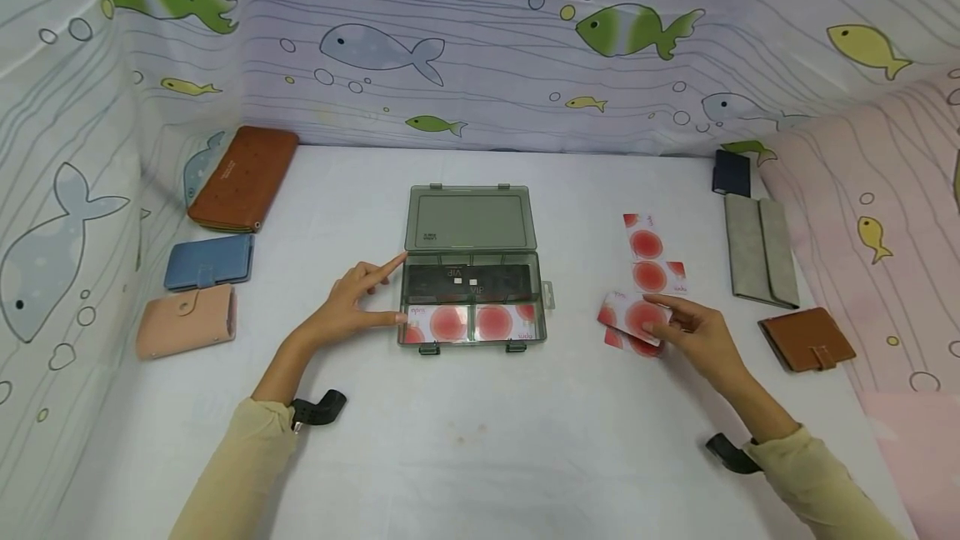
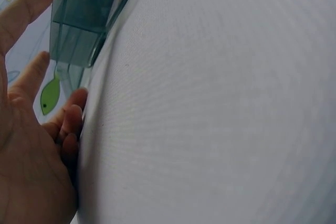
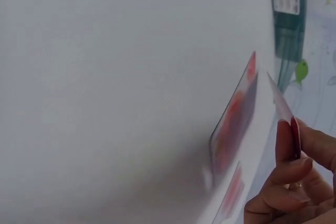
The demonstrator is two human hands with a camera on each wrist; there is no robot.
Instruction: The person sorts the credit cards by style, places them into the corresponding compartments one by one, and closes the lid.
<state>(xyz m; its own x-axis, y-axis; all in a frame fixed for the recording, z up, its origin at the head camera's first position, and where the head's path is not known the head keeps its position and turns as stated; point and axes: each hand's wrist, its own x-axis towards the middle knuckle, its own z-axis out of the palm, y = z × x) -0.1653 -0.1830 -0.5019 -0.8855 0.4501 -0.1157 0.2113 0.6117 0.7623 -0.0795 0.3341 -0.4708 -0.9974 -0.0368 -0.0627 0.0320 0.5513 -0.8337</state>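
A transparent grey-green plastic box [image 1: 471, 220] lies with its lid folded back. Its rear section holds black cards [image 1: 506, 283] marked VIP; in the front two compartments are red-and-white cards [image 1: 448, 323]. My left hand [image 1: 341, 307] touches the box's left edge with extended thumb and index finger; in the left wrist view its other fingers [image 2: 73, 121] bend near the cloth. To the right, my right hand [image 1: 705, 340] pinches a red-and-white card [image 1: 626, 312] between thumb and fingers. That card [image 3: 282, 98] stands tilted off the table in the right wrist view, above another card [image 1: 615, 337].
Further red-and-white cards [image 1: 660, 277] lie just behind the right hand. A brown wallet [image 1: 247, 173], a blue one [image 1: 210, 263] and a pink one [image 1: 187, 322] line the left. At right are a navy holder [image 1: 731, 172], grey wallet [image 1: 761, 250] and brown wallet [image 1: 806, 338].
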